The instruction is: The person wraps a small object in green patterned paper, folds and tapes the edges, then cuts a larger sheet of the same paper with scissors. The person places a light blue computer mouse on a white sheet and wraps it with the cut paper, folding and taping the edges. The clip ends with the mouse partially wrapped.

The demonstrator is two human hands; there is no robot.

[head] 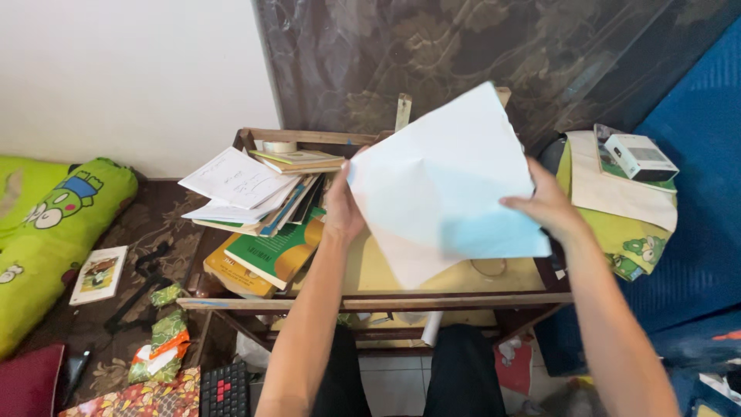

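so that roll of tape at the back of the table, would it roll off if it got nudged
Probably not. The roll of tape lies flat on its side on the table, so a nudge would likely slide it. It looks light and easily shifted. The stack of books beside it might stop it.

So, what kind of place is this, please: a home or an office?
Most likely a room in a home, perhaps a bedroom or study corner. A small wooden table carries an untidy pile of books, a green cartoon pillow lies on the floor, and both hands hold white paper sheets.
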